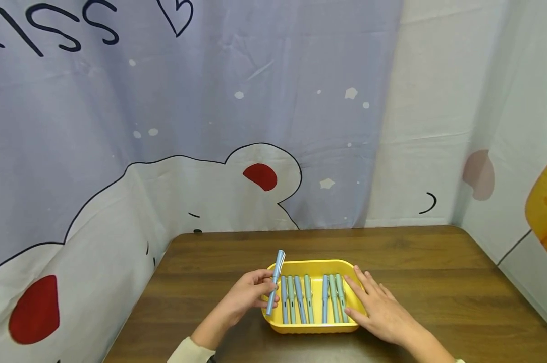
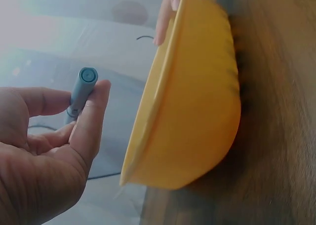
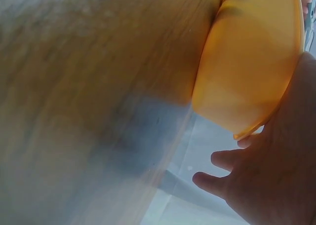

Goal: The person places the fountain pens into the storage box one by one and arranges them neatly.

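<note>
My left hand (image 1: 248, 295) pinches a light blue pen (image 1: 278, 264) with a silver clip between thumb and fingers, tilted over the left side of a yellow tray (image 1: 316, 328). In the left wrist view the pen's round end (image 2: 89, 75) points toward the camera. Inside the tray lie several blue and green pens, all lengthwise: a left group with a green pen (image 1: 308, 300) at its right, and a right group with a blue pen (image 1: 325, 300). My right hand (image 1: 382, 310) is spread with straight fingers over the tray's right rim, fingertips near the rightmost green pen (image 1: 340, 297).
The tray stands on a brown wood-grain table (image 1: 201, 282), close to its front. Behind the table hangs a printed curtain (image 1: 273, 111) with cartoon shapes, which continues along the left and right sides.
</note>
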### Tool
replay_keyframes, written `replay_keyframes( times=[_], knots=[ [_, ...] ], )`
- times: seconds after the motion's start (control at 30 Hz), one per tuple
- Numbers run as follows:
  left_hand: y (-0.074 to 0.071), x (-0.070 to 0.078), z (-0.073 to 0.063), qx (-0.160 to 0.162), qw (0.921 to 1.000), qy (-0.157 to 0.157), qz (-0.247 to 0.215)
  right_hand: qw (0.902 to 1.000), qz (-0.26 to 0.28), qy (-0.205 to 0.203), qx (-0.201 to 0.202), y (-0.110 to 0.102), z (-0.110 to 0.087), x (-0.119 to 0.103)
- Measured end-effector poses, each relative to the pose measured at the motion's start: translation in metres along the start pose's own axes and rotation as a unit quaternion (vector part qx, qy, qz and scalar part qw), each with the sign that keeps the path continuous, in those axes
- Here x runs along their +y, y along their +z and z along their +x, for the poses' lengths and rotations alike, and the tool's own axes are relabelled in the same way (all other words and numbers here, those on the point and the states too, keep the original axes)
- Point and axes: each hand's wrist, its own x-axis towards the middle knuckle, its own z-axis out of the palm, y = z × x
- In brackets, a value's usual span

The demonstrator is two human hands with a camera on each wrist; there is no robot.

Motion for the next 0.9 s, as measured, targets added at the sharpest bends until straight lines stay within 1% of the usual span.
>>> replay_keyframes(
  times=[0.13, 0.3, 0.47, 0.63, 0.77, 0.9],
  knots=[
    [0.009, -0.001, 0.004, -0.005, 0.9999, -0.002, 0.011, 1.0000, -0.008, 0.000, 0.002, 0.000, 0.001, 0.001],
    [0.020, -0.002, 0.010, -0.014, 0.9998, -0.005, 0.012, 0.9999, -0.012, -0.002, 0.003, 0.001, 0.001, 0.001],
    [0.028, -0.005, 0.015, -0.004, 0.9998, -0.010, 0.017, 0.9999, -0.011, 0.000, 0.001, 0.000, 0.001, 0.001],
    [0.035, -0.007, 0.021, 0.010, 0.9988, -0.019, 0.045, 1.0000, -0.009, 0.002, -0.001, 0.000, 0.001, 0.001],
    [0.042, -0.009, 0.026, 0.009, 0.9977, -0.022, 0.064, 1.0000, -0.007, 0.003, -0.003, 0.001, 0.001, 0.001],
    [0.048, -0.011, 0.031, 0.007, 0.9970, -0.027, 0.073, 1.0000, -0.005, 0.004, -0.005, 0.000, 0.001, 0.002]
  ],
)
